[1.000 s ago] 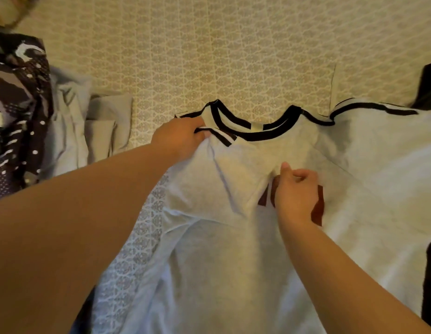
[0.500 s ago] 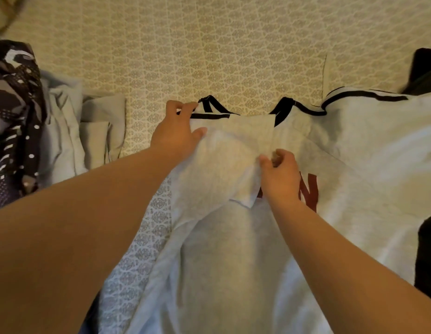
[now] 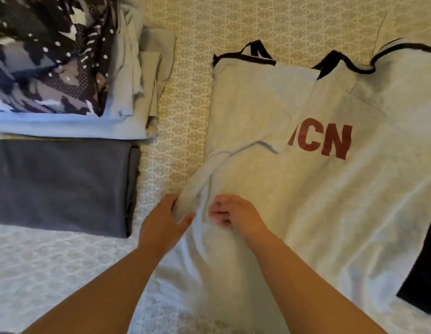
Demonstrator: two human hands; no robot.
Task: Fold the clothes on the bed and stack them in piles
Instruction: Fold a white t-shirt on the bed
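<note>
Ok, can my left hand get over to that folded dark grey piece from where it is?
Probably yes. The left hand is at the grey T-shirt's folded edge, and only bare patterned bedsheet lies between it and the folded dark grey garment. It would have to let go of the shirt first.

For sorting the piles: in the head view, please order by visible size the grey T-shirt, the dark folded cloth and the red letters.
1. grey T-shirt
2. dark folded cloth
3. red letters
</note>
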